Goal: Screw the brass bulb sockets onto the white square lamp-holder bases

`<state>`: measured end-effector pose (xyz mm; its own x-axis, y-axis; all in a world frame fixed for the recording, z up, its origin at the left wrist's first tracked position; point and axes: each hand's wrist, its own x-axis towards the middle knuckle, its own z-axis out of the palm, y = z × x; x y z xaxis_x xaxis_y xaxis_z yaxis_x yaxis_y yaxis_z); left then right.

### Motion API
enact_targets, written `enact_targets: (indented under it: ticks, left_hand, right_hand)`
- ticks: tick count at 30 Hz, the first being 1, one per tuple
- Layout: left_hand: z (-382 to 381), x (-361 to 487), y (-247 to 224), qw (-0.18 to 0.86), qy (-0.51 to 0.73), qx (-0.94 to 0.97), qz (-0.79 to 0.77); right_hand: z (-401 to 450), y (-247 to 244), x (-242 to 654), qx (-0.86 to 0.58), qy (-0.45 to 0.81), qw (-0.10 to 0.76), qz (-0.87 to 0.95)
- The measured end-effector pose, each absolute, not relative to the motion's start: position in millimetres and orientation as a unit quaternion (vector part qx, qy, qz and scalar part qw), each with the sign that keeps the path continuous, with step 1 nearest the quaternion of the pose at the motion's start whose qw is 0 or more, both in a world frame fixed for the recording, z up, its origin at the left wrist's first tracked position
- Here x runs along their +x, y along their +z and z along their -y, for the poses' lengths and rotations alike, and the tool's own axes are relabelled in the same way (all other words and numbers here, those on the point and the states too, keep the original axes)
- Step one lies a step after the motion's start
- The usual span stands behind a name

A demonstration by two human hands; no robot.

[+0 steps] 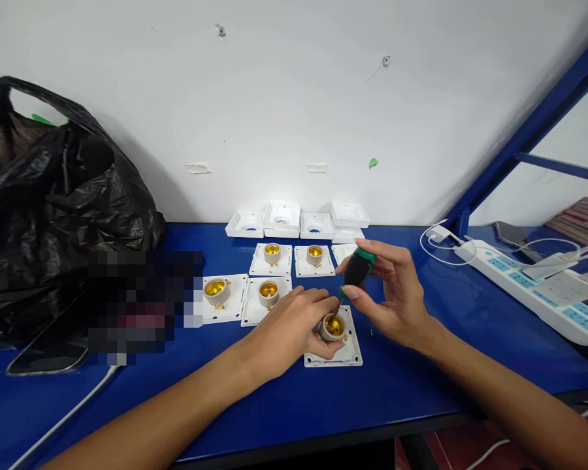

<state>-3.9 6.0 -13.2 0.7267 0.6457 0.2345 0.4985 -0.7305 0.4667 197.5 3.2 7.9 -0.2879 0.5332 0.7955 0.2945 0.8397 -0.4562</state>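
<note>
My right hand (394, 287) grips a short screwdriver (359, 269) with a green and black handle. Its shaft points down into a lamp socket (334, 326) with a brass-coloured inside. That socket sits on a square white base plate (345, 356) on the blue table. Fingers of my left hand (294, 329) close around the socket's left side; the thumb lies along its front. Whether the screwdriver's tip meets a screw is hidden inside the socket. Behind my left hand, more sockets stand on white plates, among them one socket (268, 293) close by.
White square covers (281, 215) are stacked along the wall. A black plastic bag (68, 196) fills the left, with a phone (49, 346) before it. On the right lie a white power strip (534, 287) and cables beside a blue metal frame (534, 111).
</note>
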Motion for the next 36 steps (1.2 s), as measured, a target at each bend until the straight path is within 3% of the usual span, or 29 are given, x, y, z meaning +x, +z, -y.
enact_targets:
  ticks: [5,10,20,31,36]
  left_hand:
    - [-7.5,-3.7,-14.8,0.185,0.19,0.912,-0.314]
    - [-8.6,-3.8,-19.1,0.175,0.197,0.912,-0.314]
    - [-9.4,-4.9,-23.8,0.156,0.216,0.914,-0.307]
    - [-7.3,-3.8,-16.5,0.171,0.211,0.909,-0.317]
    - [-8.2,-3.3,-16.9,0.185,0.202,0.908,-0.318]
  right_hand:
    - [-2.2,9.7,197.3,-0.262,0.1,0.567,0.775]
    - [-1.0,12.8,196.1,-0.273,0.153,0.533,0.786]
    - [-4.5,12.5,192.9,-0.299,0.165,0.585,0.736]
    - [-4.4,12.6,197.3,-0.276,0.196,0.571,0.748]
    - [-0.3,17.4,198.7,-0.269,0.185,0.523,0.788]
